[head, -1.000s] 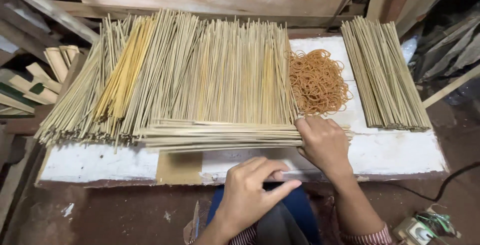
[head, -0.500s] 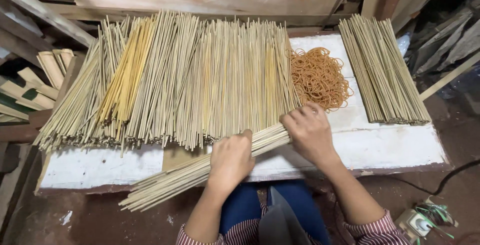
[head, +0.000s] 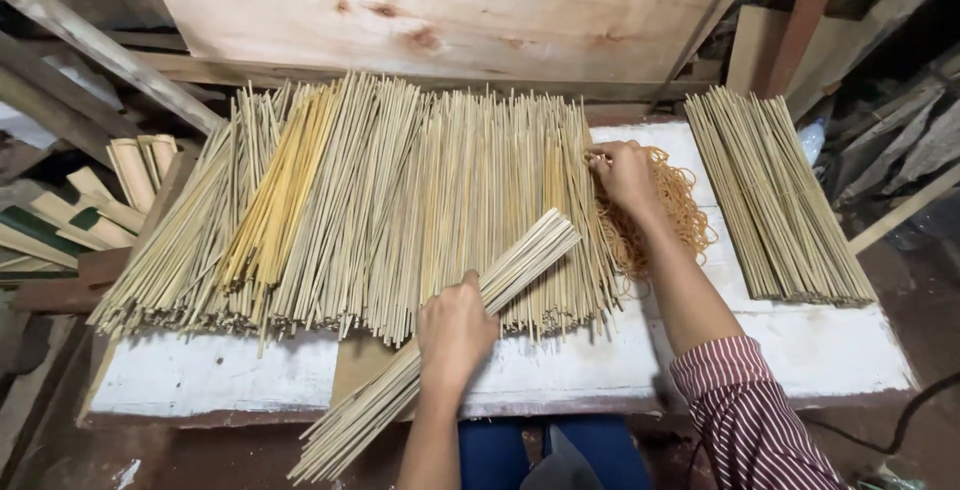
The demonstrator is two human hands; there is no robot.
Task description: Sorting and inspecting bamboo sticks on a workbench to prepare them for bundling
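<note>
Stick bundle [head: 520, 268] gripped by left hand [head: 455, 335]; right hand [head: 622, 175] pinches rubber bands [head: 665, 215].

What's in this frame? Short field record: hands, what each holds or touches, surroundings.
left hand: closed around a bundle of thin bamboo sticks, held slanted over the table edge
right hand: fingers at the pile of orange rubber bands; grasp unclear
big stick pile: spread loose over the white table
right stick stack: lies apart, right of the bands
backdrop: plywood board behind the table
left side: cut bamboo strips beside the table
</note>
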